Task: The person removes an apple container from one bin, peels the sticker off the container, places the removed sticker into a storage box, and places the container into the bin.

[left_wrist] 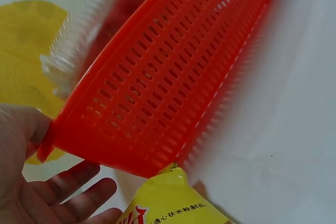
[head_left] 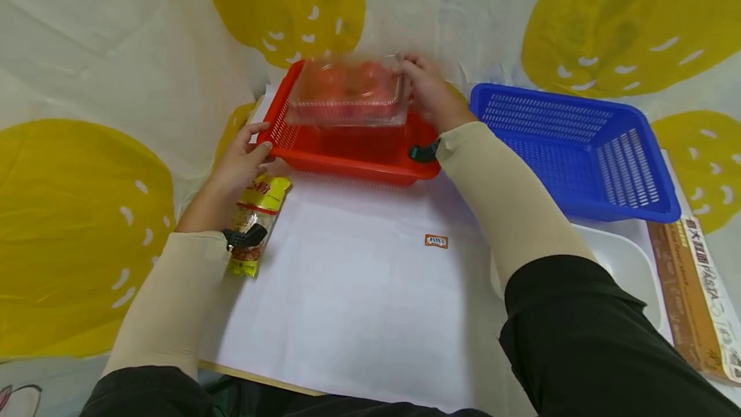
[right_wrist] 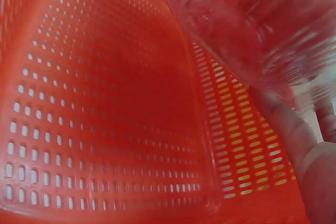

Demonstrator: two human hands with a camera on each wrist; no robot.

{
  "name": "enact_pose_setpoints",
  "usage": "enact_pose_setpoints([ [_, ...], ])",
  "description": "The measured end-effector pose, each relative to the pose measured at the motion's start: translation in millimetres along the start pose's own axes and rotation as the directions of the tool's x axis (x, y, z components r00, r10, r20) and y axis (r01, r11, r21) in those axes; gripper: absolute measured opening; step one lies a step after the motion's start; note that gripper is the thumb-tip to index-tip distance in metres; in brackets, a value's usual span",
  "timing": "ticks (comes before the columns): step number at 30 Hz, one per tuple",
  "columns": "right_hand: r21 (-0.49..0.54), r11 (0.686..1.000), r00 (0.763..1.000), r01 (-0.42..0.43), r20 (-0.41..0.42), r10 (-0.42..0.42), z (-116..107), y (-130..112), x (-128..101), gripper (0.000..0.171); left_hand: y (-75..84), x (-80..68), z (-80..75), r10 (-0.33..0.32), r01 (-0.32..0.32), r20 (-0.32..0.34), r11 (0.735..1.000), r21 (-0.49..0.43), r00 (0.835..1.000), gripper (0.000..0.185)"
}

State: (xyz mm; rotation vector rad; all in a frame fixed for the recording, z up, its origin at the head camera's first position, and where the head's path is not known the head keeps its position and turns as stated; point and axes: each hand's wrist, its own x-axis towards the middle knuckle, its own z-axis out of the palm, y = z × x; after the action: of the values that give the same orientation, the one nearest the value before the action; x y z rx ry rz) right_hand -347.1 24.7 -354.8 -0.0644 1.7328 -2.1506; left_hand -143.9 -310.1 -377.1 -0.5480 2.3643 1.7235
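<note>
A red slotted plastic basket (head_left: pixel 359 163) stands at the far side of the table. At its left end my left hand (head_left: pixel 238 163) grips the rim, thumb on top and fingers beneath in the left wrist view. Over the basket, my right hand (head_left: pixel 431 95) holds a clear plastic box (head_left: pixel 347 114) by its right end. Round red pieces like tomatoes show blurrily through the lid. Below my left hand lies a yellow food packet (head_left: pixel 255 211), partly covered by the wrist strap. In the right wrist view, the basket floor (right_wrist: pixel 121 93) shows bare beneath the box (right_wrist: pixel 252 24).
To the right stands a blue slotted basket (head_left: pixel 579 147). A white tray (head_left: pixel 628 262) is partly hidden under my right arm, beside a brown pasta box (head_left: pixel 689 288). A small orange FOX'S packet (head_left: pixel 437 241) lies on the white tabletop.
</note>
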Motion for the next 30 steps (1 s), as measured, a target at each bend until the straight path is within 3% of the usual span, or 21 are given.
enact_pose_setpoints([
  [14,-0.109,0.985,0.99,-0.133,0.023,0.136,-5.4,15.7,7.4,0.039,1.1,-5.7,1.1,-0.037,0.037,0.055,0.999,-0.009,0.998,0.055],
  [24,-0.171,0.974,0.977,-0.148,0.126,0.17,-6.7,18.1,7.2,0.057,0.7,-3.7,-5.5,0.035,-0.036,0.09,0.999,0.009,0.995,0.056],
  [30,-0.114,0.97,0.962,-0.214,0.148,0.23,-9.6,18.4,5.6,0.058,1.1,-4.5,-5.1,0.035,-0.036,0.088,0.999,0.001,0.995,0.056],
])
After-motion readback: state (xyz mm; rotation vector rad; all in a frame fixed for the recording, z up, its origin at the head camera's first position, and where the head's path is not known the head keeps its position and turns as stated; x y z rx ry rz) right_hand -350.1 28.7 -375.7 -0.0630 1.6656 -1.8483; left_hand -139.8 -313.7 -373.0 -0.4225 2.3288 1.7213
